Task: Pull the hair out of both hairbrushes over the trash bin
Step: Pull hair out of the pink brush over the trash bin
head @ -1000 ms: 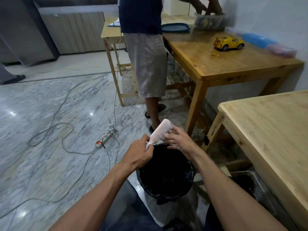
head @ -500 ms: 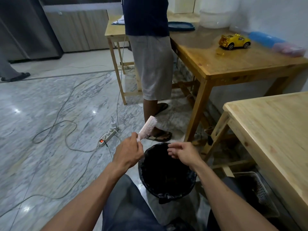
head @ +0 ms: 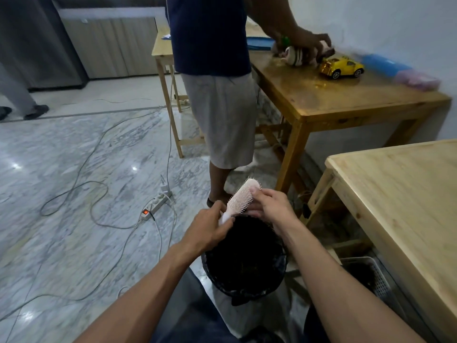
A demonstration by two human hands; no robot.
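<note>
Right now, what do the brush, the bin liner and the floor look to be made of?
Hairbrush: pale pink, smooth, probably plastic; stiff thin bristles. Trash bin: lined with a black, crinkly, slightly glossy bag, likely thin plastic film. Floor: grey-veined polished stone, marble by its look, mirroring ceiling lights.

Marble floor [head: 61, 219]: trash bin [head: 244, 263], power strip [head: 158, 205], cables. Brown table [head: 346, 95]: yellow toy car [head: 342, 66].
</note>
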